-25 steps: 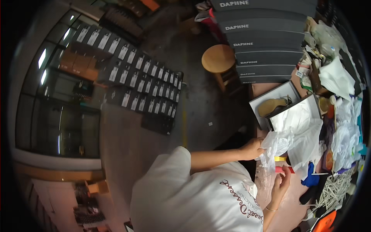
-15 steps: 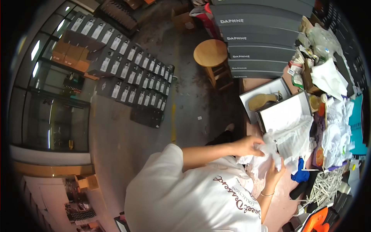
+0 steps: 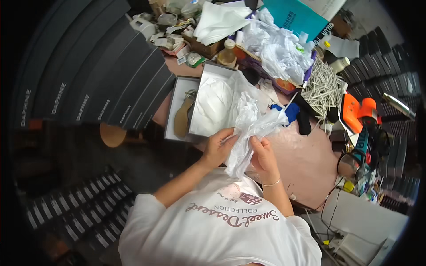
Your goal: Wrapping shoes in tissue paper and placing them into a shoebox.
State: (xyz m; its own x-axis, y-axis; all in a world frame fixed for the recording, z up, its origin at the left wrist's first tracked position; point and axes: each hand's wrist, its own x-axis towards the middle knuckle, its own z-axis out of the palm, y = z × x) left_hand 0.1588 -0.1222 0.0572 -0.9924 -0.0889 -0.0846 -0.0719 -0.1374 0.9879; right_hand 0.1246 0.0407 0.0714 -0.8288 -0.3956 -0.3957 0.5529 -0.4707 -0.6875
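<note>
My left hand point(image 3: 218, 148) and my right hand point(image 3: 265, 156) both pinch a crumpled sheet of thin white tissue paper point(image 3: 242, 144) in front of my chest. Its upper part spreads toward the far side, over the edge of a shoebox part point(image 3: 203, 82) lined with white paper point(image 3: 214, 104). Left of that lies another grey shoebox part point(image 3: 169, 124), holding a sandal point(image 3: 181, 119) with its tan sole showing. The paper hides some of my fingertips.
Tall stacks of dark shoeboxes point(image 3: 111, 66) rise on the left. Beyond the pink tabletop point(image 3: 306, 159) stand a bottle point(image 3: 227, 54), a carton of crumpled white paper point(image 3: 284, 53), a pile of white sticks point(image 3: 323, 84) and an orange tape dispenser point(image 3: 353, 111). A round wooden stool point(image 3: 112, 134) stands at left.
My view has swung right, so the table now lies ahead. Both hands still hold the tissue paper, which is now bunched lengthwise between them.
</note>
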